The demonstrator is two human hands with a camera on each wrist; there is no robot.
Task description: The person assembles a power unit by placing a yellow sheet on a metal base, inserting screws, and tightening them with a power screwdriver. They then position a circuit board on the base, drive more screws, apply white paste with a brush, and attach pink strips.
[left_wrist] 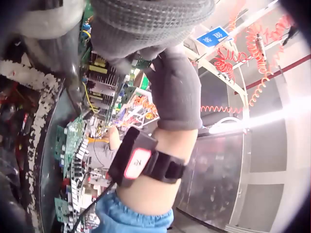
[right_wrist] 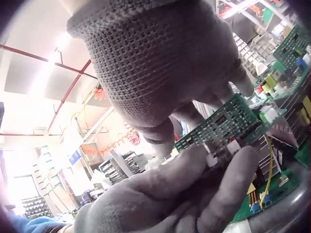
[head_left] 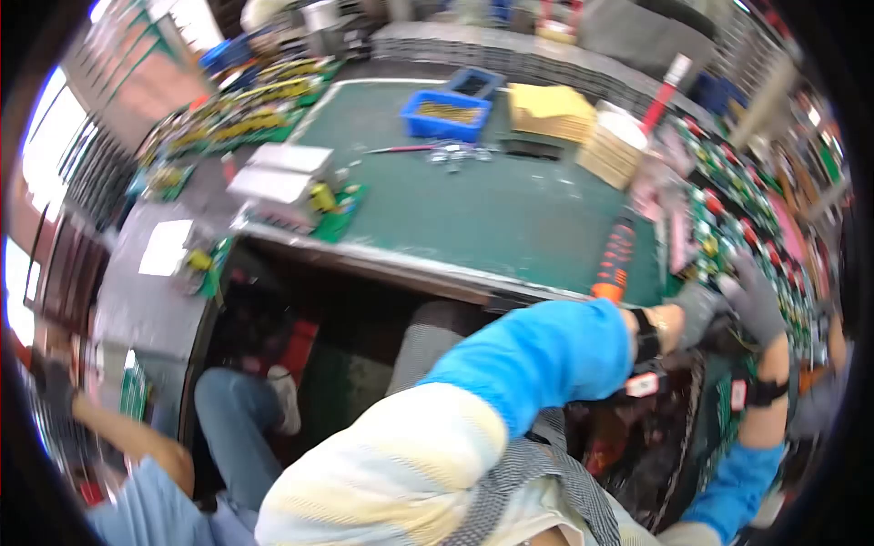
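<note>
Both hands wear grey gloves and are close together at the right side in the head view, left hand (head_left: 699, 314) beside right hand (head_left: 758, 298). The right wrist view shows the right hand (right_wrist: 165, 58) above, its fingers curled over the edge of a green circuit board (right_wrist: 221, 125). Below it, the left hand (right_wrist: 146, 199) has thumb and a finger around small white and clear parts (right_wrist: 222, 154) at the board's lower edge. In the left wrist view the left hand (left_wrist: 150, 24) partly hides the right hand (left_wrist: 177, 87) and the board.
Stacked circuit boards (head_left: 719, 223) line the right side. On the green bench (head_left: 492, 214) are an orange-black tool (head_left: 615, 259), a blue bin (head_left: 446, 116), yellow sheets (head_left: 549, 111) and a white-topped box (head_left: 284, 179). Another person's arm (head_left: 132, 432) is at lower left.
</note>
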